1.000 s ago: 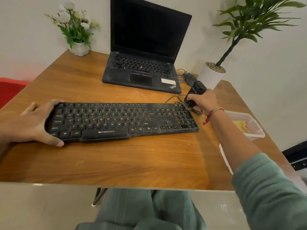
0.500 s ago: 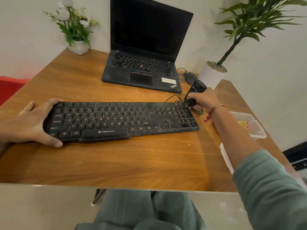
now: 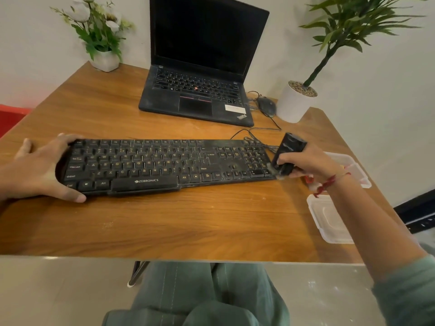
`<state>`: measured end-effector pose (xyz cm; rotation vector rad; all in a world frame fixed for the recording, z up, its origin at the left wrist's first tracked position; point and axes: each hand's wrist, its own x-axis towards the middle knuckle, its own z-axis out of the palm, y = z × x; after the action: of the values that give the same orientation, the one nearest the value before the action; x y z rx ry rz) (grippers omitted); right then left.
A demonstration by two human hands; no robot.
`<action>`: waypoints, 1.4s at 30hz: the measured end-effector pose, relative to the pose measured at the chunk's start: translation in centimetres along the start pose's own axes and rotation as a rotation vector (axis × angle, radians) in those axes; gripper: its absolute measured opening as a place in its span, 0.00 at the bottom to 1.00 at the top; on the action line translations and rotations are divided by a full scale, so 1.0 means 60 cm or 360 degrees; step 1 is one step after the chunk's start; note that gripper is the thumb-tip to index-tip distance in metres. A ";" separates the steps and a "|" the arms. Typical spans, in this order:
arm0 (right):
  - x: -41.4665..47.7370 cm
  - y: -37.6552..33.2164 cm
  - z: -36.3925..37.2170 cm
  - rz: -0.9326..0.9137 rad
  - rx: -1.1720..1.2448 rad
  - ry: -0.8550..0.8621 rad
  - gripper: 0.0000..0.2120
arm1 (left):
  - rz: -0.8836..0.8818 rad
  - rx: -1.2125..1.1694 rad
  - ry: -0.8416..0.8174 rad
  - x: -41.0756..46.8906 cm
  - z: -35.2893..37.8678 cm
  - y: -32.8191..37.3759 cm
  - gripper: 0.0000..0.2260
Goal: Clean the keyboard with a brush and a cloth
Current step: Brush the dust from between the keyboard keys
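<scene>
left hand [image 3: 40,169] arched, thumb out, right hand [image 3: 309,164] fingers [image 3: 292,158] curled

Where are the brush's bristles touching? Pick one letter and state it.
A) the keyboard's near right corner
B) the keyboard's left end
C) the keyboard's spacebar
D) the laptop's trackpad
A: the brush, gripped in the right hand, has its bristles at the near right corner of the keyboard, beside the number pad; the left hand holds the left end.
</scene>
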<state>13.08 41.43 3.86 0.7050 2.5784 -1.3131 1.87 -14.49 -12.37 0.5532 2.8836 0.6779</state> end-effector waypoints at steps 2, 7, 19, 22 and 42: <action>-0.024 -0.003 -0.018 0.0044 -0.0288 -0.0095 0.17 | -0.0004 0.0001 -0.0003 0.001 0.001 -0.001 0.66; -0.030 -0.050 -0.041 -0.0233 -0.0157 0.0208 0.18 | 0.0031 -0.0035 0.0011 -0.004 -0.006 0.010 0.63; 0.089 -0.093 0.067 -0.0177 -0.0079 0.0454 0.15 | 0.0062 -0.0260 -0.0047 -0.019 -0.031 0.059 0.58; 0.088 -0.091 0.063 -0.0153 -0.0141 0.0365 0.10 | 0.0073 -0.0263 -0.0017 -0.017 -0.025 0.049 0.59; -0.003 -0.083 0.004 -0.0304 -0.0129 0.0289 0.08 | 0.0054 -0.0308 -0.0069 -0.011 -0.031 0.057 0.57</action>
<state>10.84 38.69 7.35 0.6023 2.8890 -1.2382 3.20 -12.66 -9.18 0.5832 2.7341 0.9253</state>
